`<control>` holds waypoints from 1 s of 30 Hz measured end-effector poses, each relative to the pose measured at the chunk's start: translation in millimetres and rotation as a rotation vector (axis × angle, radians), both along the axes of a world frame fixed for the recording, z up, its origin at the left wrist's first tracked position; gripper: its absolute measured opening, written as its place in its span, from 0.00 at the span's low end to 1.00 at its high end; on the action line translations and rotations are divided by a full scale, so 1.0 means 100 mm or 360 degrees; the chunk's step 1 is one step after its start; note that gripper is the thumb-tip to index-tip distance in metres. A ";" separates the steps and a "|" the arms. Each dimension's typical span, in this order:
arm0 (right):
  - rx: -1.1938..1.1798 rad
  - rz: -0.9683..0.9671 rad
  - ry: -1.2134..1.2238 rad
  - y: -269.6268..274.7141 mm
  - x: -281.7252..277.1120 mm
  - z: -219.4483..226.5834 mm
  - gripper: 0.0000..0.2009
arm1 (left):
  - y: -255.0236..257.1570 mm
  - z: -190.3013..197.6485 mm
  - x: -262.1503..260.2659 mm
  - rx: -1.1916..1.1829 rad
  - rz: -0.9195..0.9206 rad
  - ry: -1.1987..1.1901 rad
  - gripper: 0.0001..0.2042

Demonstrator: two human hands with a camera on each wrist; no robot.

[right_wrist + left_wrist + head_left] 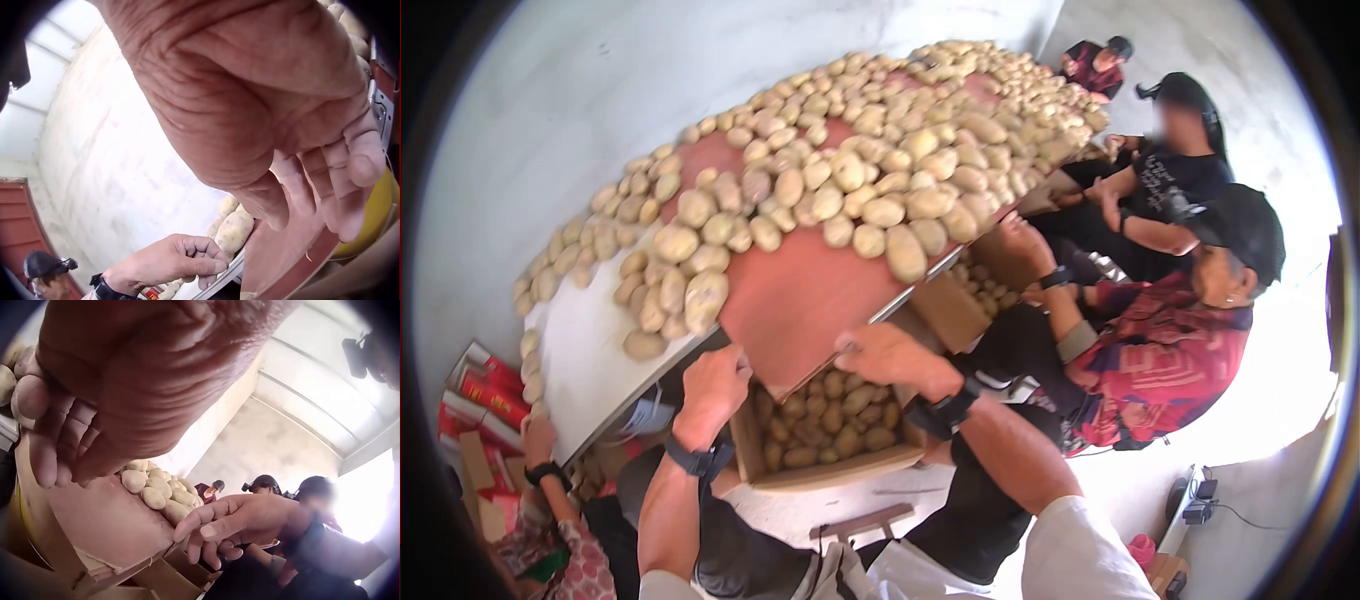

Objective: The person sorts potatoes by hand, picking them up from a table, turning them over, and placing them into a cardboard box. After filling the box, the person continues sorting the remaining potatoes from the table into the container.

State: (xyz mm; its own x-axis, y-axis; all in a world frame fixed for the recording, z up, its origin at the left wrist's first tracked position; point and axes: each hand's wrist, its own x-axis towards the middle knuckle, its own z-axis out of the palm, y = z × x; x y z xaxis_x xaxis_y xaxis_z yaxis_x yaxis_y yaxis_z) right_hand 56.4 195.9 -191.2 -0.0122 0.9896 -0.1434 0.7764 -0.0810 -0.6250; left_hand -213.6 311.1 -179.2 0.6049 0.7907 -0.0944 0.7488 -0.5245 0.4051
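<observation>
My left hand (716, 385) is over the near left edge of a reddish-brown board (800, 285), fingers loosely bent and nothing visible in them. In the left wrist view its fingers (69, 440) hang downward. My right hand (895, 358) is above the board's near right edge; its spread fingers (340, 194) hold nothing in the right wrist view. Potatoes (883, 211) are heaped across the board, the closest ones lying beyond both hands. Below the board's front corner, a cardboard box (832, 477) holds many potatoes (830, 415).
A white tabletop (580, 330) extends left, potatoes along its rim. People sit at the right, the nearest in a red patterned shirt (1170, 350), beside another open box (948, 312). At lower left, another person's hand (538, 440) touches the table edge near red boxes (490, 395).
</observation>
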 end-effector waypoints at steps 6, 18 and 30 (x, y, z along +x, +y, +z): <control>-0.0181 -0.0070 0.0078 0.04 -0.12 0.12 0.19 | -0.07 0.17 0.20 -0.0028 0.0040 -0.0260 0.07; 0.0036 0.0041 -0.0010 0.23 -0.32 0.00 0.18 | -0.13 0.23 0.62 0.0018 -0.0058 -0.0392 0.10; -0.0014 0.0028 -0.0006 0.17 -0.31 0.03 0.19 | -0.04 0.16 0.66 0.0049 -0.0043 -0.0436 0.10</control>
